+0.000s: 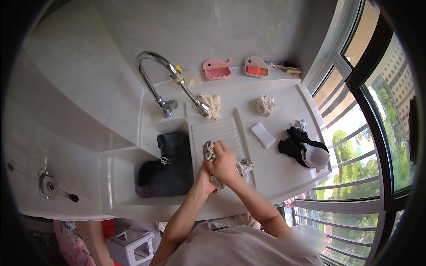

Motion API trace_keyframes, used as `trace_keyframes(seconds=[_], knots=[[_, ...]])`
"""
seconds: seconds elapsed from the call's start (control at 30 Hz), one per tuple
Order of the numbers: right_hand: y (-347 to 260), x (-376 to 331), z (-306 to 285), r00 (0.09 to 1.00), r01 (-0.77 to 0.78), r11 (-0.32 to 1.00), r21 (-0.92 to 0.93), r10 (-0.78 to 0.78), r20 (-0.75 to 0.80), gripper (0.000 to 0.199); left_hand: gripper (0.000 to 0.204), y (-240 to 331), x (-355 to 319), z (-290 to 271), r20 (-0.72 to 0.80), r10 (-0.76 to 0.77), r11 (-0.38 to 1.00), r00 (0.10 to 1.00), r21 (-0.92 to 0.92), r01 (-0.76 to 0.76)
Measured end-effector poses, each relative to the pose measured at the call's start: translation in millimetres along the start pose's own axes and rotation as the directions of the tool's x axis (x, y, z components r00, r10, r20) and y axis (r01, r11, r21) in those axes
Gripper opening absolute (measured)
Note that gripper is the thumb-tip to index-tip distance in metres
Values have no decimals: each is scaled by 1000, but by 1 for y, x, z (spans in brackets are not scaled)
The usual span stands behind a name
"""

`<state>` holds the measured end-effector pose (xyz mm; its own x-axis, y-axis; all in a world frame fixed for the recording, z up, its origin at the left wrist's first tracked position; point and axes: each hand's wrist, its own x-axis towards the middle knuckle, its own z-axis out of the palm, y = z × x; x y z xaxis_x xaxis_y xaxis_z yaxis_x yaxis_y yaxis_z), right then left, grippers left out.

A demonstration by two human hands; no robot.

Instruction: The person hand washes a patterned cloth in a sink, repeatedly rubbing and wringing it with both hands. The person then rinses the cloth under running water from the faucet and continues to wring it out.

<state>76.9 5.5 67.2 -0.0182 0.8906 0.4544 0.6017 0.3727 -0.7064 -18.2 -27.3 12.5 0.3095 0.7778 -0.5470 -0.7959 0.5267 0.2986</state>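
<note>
Patterned cloth (209, 151), dark and pale, is bunched up in both hands on the ribbed washboard (217, 133) of a white sink unit. The right hand (224, 163) lies on top with its fingers clenched around the cloth; the left hand (203, 175) sits beneath and just beside it, its fingers mostly hidden, gripping the lower end of the same cloth, which pokes out near the wrist.

Just right of the hands a small crumpled grey rag (244, 167) lies on the counter (284, 170). Left of the washboard, the basin (120, 177) holds a dark garment (166, 166) heaped against its wall. Above the board the chrome tap (155, 73) arches over, its spray head near a cream cloth (214, 104).

Further right on the counter sit a white bar of soap (262, 134), a pale wadded cloth (266, 105), and a pile of black and white clothing (305, 150) near the window edge. Two whale-shaped holders, one pink (216, 69) and one white with orange (256, 66), stand on the back ledge.
</note>
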Motion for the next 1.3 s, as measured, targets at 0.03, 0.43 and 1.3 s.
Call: trace_keyframes(seconds=[0.03,0.43,1.3], knots=[[20,11,-1,997,14,999,-36,-17,-72,28,42,1,-6,8,-11,37,999,999,27,-37],[-15,-12,-8,1000,20,978,208,-24,20,45,27,35,20,-9,266,276,959,924,-12,-284],[54,38,-45,789,-594,752,286,474,391,43,72,73,-44,24,312,253,967,916,-59,-247]])
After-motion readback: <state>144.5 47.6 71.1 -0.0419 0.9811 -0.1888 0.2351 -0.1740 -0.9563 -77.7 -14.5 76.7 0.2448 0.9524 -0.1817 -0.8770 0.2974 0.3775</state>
